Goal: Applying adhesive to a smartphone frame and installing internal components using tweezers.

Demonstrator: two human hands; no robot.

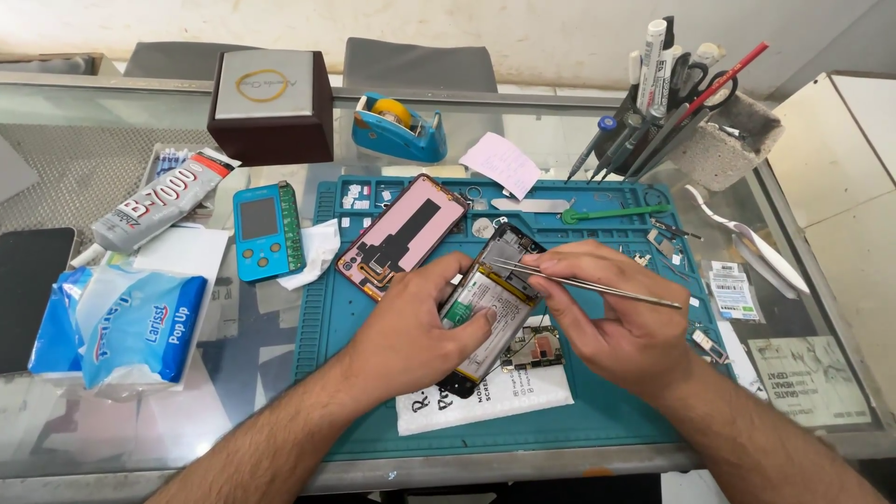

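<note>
The opened phone (487,303) (back cover off, battery showing) sits tilted above the teal mat (597,411) on the bench, clasped from the left side by the left hand (415,322). The right hand (611,313) has its fingers pinched around metal tweezers (597,285), whose tips reach the phone's upper part, with a pink-backed screen panel (403,235) lying just beyond.

Single view, head-worn camera: looking down and forward from the person's own eye level over a glass-topped workbench (84,168), sitting close above the teal rubber repair mat (597,420), with both forearms entering from the bottom edge and a pale wall closing the top.
</note>
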